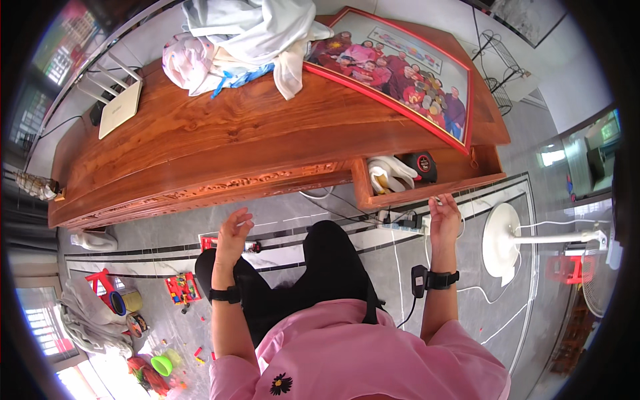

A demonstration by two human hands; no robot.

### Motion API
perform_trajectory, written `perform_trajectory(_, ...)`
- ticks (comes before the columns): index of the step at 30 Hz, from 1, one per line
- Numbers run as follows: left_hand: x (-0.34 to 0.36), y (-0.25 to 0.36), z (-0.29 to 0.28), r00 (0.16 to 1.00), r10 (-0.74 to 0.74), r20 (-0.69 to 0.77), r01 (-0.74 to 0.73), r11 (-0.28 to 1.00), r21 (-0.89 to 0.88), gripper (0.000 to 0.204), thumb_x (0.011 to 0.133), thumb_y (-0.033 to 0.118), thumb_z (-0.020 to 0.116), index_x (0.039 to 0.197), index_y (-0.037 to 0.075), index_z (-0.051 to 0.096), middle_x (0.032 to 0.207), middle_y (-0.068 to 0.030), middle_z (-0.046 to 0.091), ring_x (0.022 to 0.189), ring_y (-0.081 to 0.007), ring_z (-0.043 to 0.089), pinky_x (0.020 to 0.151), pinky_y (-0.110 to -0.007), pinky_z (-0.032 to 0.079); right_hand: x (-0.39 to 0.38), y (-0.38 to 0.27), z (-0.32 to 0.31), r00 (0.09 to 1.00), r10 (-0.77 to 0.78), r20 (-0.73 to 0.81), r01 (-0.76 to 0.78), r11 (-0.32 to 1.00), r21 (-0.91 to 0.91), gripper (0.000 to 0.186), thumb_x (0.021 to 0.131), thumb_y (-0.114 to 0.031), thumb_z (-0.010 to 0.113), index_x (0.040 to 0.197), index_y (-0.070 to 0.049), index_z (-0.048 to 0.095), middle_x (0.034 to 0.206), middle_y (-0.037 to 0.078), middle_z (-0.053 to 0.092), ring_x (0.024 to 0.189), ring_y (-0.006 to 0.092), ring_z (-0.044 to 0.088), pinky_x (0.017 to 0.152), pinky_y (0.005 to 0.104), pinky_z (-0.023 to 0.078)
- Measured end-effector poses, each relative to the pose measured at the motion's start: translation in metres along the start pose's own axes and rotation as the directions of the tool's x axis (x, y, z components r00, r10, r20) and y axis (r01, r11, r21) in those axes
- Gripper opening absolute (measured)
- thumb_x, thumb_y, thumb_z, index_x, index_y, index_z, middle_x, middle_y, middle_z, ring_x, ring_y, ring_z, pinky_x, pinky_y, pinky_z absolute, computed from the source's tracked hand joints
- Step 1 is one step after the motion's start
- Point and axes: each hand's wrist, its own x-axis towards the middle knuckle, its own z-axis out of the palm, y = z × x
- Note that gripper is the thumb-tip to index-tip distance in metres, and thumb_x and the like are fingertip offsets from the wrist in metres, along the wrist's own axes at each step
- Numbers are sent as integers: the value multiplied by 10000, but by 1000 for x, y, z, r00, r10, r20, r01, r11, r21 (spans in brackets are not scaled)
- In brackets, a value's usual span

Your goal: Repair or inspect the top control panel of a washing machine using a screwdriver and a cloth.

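Observation:
A wooden drawer [467, 180] stands pulled out at the right end of the carved wooden cabinet [220, 140]. In it lie a white cloth-like bundle [395, 175] and a round black-and-red object [421, 165], perhaps a tape measure. My right hand [445, 217] is just in front of the drawer's front panel, fingers pinched together at a small pale thing that I cannot make out. Over my left knee hovers my left hand [235, 230], its fingers loosely bent and apart, holding nothing. Both wrists carry black bands.
A red-framed group photo [400, 80] and piled clothes [247, 40] lie on the cabinet top, with a white router [121, 110] at its left. Below the drawer is a power strip [403, 223] with cords. A white fan [503, 240] lies right; toys [181, 288] are scattered left.

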Motion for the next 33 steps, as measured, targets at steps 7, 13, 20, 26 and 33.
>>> perform_trajectory(7, 20, -14, -5, 993, -23, -117, 11, 995, -102, 340, 897, 85, 570, 1229, 52, 512, 1069, -129, 649, 891, -182, 649, 780, -279, 498, 44, 14, 38, 996, 2, 85, -4, 1000, 18, 506, 705, 163, 505, 1198, 79, 427, 1116, 147, 519, 1049, 290, 551, 971, 348, 466)
perform_trajectory(13, 32, -5, 6, 976, 84, -200, -115, 983, -146, 318, 907, 84, 559, 1214, 21, 503, 1041, -126, 657, 860, -172, 660, 737, -263, 513, 78, 21, 49, 963, 47, 264, -71, 994, 83, 402, 696, 152, 499, 1079, 33, 524, 1094, 131, 563, 1059, 266, 557, 1045, 367, 398)
perform_trajectory(20, 34, 32, -3, 974, -39, -225, -86, 851, -518, 299, 927, 77, 518, 1207, -22, 483, 1131, -140, 609, 988, -201, 622, 857, -285, 482, 87, 22, 61, 936, 71, 344, -89, 995, 38, 368, 728, 129, 503, 1086, 43, 519, 1146, 147, 553, 1063, 253, 558, 1048, 355, 391)
perform_trajectory(26, 36, 48, -5, 986, -160, -39, 14, 317, -948, 317, 910, 65, 520, 1211, -17, 463, 1211, -150, 565, 1094, -278, 580, 954, -362, 442, 47, 30, 74, 987, 54, 152, -26, 983, -181, 455, 779, 85, 521, 1225, 7, 472, 1231, 151, 521, 1053, 242, 567, 976, 345, 447)
perform_trajectory(33, 35, 40, 6, 989, -123, -77, -36, 304, -952, 305, 835, -24, 484, 1128, 57, 505, 1210, -105, 531, 1017, -198, 552, 893, -326, 428, -6, 64, 65, 981, 171, 97, -121, 915, -386, 428, 800, 44, 520, 1215, -62, 515, 1153, 96, 542, 886, 180, 596, 774, 291, 498)
